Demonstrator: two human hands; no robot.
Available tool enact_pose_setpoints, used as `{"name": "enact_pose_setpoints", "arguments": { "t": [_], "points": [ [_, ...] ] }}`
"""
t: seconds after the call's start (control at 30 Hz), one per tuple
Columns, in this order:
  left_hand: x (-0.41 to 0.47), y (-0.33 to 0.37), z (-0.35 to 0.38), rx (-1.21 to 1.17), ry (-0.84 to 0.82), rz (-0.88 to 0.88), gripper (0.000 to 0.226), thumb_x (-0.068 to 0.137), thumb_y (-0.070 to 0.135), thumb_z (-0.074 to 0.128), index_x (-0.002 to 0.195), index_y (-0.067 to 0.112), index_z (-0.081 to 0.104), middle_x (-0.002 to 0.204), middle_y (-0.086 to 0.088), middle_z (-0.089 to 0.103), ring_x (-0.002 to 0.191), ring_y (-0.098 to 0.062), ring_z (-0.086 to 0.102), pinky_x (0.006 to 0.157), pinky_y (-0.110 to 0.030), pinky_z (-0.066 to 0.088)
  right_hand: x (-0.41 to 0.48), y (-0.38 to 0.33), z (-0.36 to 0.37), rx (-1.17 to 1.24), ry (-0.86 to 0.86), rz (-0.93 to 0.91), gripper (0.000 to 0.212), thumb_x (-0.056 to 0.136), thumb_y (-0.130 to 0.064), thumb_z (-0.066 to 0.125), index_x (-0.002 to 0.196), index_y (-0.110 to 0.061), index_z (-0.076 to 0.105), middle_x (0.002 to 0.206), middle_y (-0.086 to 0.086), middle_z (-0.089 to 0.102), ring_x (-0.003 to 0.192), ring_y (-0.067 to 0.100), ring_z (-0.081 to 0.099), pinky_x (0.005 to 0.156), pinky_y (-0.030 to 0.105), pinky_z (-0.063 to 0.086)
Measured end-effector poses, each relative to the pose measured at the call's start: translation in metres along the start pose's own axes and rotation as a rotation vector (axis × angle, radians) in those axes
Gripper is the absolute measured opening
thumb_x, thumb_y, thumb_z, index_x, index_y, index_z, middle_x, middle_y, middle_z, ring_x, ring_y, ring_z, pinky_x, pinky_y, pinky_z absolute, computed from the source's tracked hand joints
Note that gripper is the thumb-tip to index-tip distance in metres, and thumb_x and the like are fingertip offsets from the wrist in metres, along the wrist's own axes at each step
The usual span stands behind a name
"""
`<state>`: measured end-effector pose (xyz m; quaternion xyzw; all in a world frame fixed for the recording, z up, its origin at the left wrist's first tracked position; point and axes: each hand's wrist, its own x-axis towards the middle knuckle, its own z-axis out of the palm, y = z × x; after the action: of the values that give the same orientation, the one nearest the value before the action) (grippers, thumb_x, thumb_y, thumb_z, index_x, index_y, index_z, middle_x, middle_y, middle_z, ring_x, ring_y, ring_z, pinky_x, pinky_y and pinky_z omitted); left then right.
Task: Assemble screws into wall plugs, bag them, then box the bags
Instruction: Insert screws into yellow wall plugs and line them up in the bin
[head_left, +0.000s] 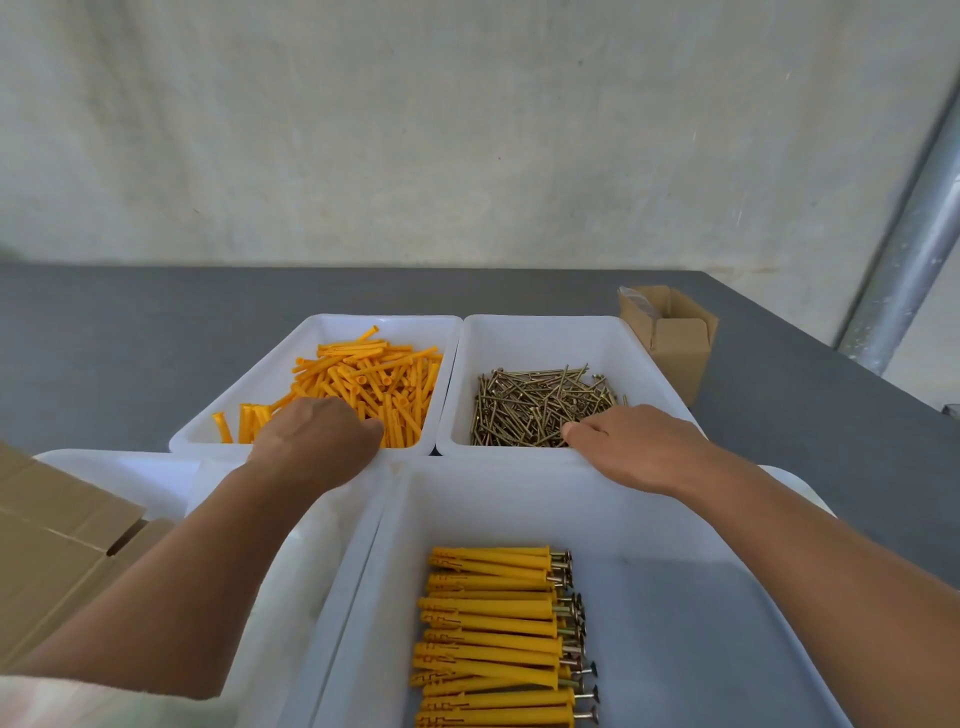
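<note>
Orange wall plugs (374, 379) fill a white bin (311, 338) at the back left. Brass screws (535, 405) lie heaped in the white bin (623, 343) beside it. My left hand (317, 441) reaches into the plug bin with its fingers curled down among the plugs; what it holds is hidden. My right hand (634, 447) lies over the near edge of the screw bin, fingertips in the screws; any screw in its fingers is hidden. A near white bin (467, 499) holds a row of several assembled plugs with screws (498, 634).
A small open cardboard box (670, 338) stands at the back right on the grey table (104, 338). Flat cardboard boxes (57, 545) lie at the left over another white bin (119, 467). A concrete wall and a metal pipe (904, 249) stand behind.
</note>
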<state>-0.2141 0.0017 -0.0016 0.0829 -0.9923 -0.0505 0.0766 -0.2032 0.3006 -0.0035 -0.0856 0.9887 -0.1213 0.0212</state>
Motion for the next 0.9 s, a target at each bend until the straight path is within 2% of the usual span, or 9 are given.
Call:
{"name": "enact_pose_setpoints", "arguments": {
  "t": [0.17, 0.3, 0.5, 0.6, 0.7, 0.77, 0.9],
  "points": [
    [-0.008, 0.006, -0.009, -0.023, 0.016, 0.061, 0.048, 0.099, 0.042, 0.039, 0.071, 0.009, 0.061, 0.071, -0.005, 0.055, 0.069, -0.017, 0.049, 0.058, -0.030, 0.033, 0.001, 0.000, -0.003, 0.070, 0.009, -0.007, 0.046, 0.100, -0.049, 0.033, 0.065, -0.022, 0.046, 0.069, -0.004, 0.054, 0.073, 0.015, 0.053, 0.065, 0.034, 0.040],
    [-0.014, 0.013, -0.017, -0.098, 0.029, 0.104, 0.052, 0.099, 0.043, 0.041, 0.067, 0.007, 0.059, 0.071, -0.007, 0.057, 0.065, -0.015, 0.049, 0.053, -0.026, 0.032, 0.000, 0.000, -0.005, 0.136, 0.017, -0.012, 0.046, 0.099, -0.049, 0.040, 0.062, -0.022, 0.043, 0.065, -0.005, 0.049, 0.066, 0.013, 0.048, 0.063, 0.033, 0.037],
    [-0.021, 0.018, -0.029, -0.153, -0.100, 0.212, 0.050, 0.099, 0.048, 0.039, 0.083, 0.011, 0.068, 0.081, -0.002, 0.063, 0.078, -0.014, 0.051, 0.059, -0.019, 0.032, -0.006, -0.003, -0.013, 0.199, -0.015, -0.031, 0.046, 0.098, -0.049, 0.046, 0.064, -0.019, 0.044, 0.066, -0.004, 0.046, 0.062, 0.011, 0.044, 0.059, 0.027, 0.032],
    [-0.025, 0.019, -0.035, -0.082, -0.159, 0.326, 0.032, 0.099, 0.037, 0.045, 0.075, 0.022, 0.061, 0.074, 0.012, 0.051, 0.078, -0.009, 0.044, 0.061, -0.016, 0.031, -0.011, -0.003, -0.017, 0.249, -0.032, -0.032, 0.041, 0.095, -0.051, 0.052, 0.066, -0.022, 0.049, 0.067, -0.006, 0.048, 0.061, 0.009, 0.045, 0.056, 0.024, 0.031],
    [-0.027, 0.019, -0.037, -0.143, -0.175, 0.307, 0.017, 0.092, 0.026, 0.053, 0.085, 0.024, 0.068, 0.082, 0.013, 0.054, 0.083, -0.011, 0.050, 0.066, -0.022, 0.035, -0.014, -0.004, -0.021, 0.289, -0.059, -0.039, 0.032, 0.093, -0.050, 0.056, 0.072, -0.026, 0.055, 0.071, -0.008, 0.052, 0.064, 0.007, 0.047, 0.057, 0.023, 0.032],
    [-0.028, 0.018, -0.038, -0.202, -0.173, 0.265, 0.019, 0.089, 0.017, 0.053, 0.090, 0.028, 0.068, 0.087, 0.013, 0.057, 0.090, -0.012, 0.052, 0.065, -0.022, 0.037, -0.015, -0.003, -0.023, 0.307, -0.072, -0.054, 0.026, 0.091, -0.047, 0.060, 0.076, -0.026, 0.059, 0.077, -0.008, 0.056, 0.069, 0.007, 0.050, 0.060, 0.023, 0.035],
    [-0.028, 0.017, -0.038, -0.251, -0.166, 0.256, 0.027, 0.085, 0.009, 0.056, 0.076, 0.034, 0.065, 0.079, 0.016, 0.059, 0.079, -0.003, 0.052, 0.057, -0.017, 0.036, -0.017, -0.003, -0.024, 0.357, -0.054, -0.075, 0.018, 0.090, -0.040, 0.064, 0.087, -0.023, 0.068, 0.087, -0.007, 0.066, 0.077, 0.009, 0.058, 0.066, 0.023, 0.043]
  ]
}}
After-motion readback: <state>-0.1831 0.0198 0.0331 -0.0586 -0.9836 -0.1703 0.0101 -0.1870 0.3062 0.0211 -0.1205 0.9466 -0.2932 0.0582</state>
